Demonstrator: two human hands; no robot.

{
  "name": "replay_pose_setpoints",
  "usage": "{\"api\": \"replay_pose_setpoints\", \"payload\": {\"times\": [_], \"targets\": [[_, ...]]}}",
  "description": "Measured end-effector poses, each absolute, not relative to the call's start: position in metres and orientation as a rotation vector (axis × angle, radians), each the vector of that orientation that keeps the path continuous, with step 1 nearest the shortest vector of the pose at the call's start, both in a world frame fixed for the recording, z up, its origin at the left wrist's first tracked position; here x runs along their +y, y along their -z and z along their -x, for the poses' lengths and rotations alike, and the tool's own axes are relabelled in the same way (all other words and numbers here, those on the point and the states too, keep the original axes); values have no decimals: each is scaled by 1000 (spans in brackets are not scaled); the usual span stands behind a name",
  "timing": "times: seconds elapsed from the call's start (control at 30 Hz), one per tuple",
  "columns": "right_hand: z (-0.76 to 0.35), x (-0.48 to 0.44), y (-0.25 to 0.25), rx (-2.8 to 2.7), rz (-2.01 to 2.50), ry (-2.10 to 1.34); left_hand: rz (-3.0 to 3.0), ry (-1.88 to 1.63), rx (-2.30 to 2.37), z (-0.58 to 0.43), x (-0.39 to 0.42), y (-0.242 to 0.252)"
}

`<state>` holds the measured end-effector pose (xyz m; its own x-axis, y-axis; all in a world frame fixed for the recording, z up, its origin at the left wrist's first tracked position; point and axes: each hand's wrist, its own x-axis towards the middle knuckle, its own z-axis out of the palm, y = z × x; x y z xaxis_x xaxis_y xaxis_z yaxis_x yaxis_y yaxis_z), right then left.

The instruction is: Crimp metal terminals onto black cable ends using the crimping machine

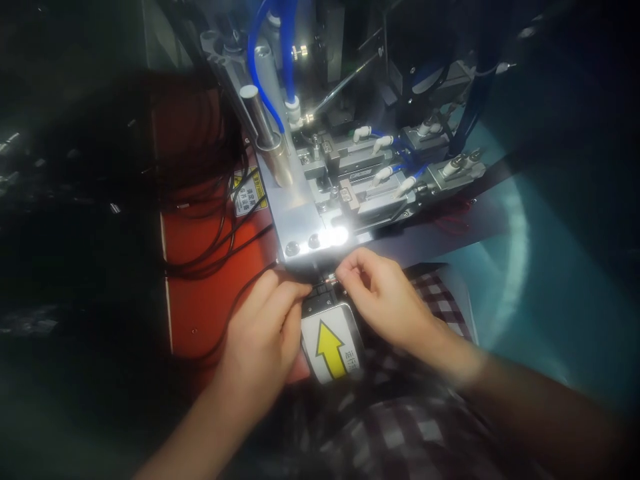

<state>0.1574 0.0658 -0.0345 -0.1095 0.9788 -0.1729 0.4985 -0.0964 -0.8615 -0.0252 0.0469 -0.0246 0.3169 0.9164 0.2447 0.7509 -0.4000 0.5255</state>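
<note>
My left hand [267, 320] is closed, its thumb and forefinger pressed together beside a small dark fixture [320, 300] in front of the machine. Whatever those fingertips hold is too small or hidden to tell. From the other side my right hand [383, 293] pinches with thumb and forefinger. Close to its fingertips shows a small pale metallic piece [331, 279]; I cannot make out whether it is gripped or only touched. Just below the fixture is a white label [310, 333] with a yellow arrow [330, 347]. A bright metal plate [295, 217] overhangs both hands.
Behind the plate stand pneumatic cylinders [370, 200] with white fittings and blue air hoses [289, 53]. A metal post [257, 117] rises from the plate. Black cables [230, 233] cross the red machine base [193, 300] at left. Checkered cloth [395, 427] lies below my hands.
</note>
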Motion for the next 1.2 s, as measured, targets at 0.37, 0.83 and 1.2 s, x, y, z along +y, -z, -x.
{"api": "replay_pose_setpoints", "payload": {"times": [0.37, 0.83, 1.2], "targets": [[-161, 74, 46, -1123, 1521, -1749, -2286, -725, 1489, 26, 48, 24], [-159, 71, 41, -996, 1390, -1721, -2374, -716, 1502, 30, 47, 26], [-155, 70, 49, -1078, 1450, -1764, -2431, -561, 1535, 33, 46, 22]]}}
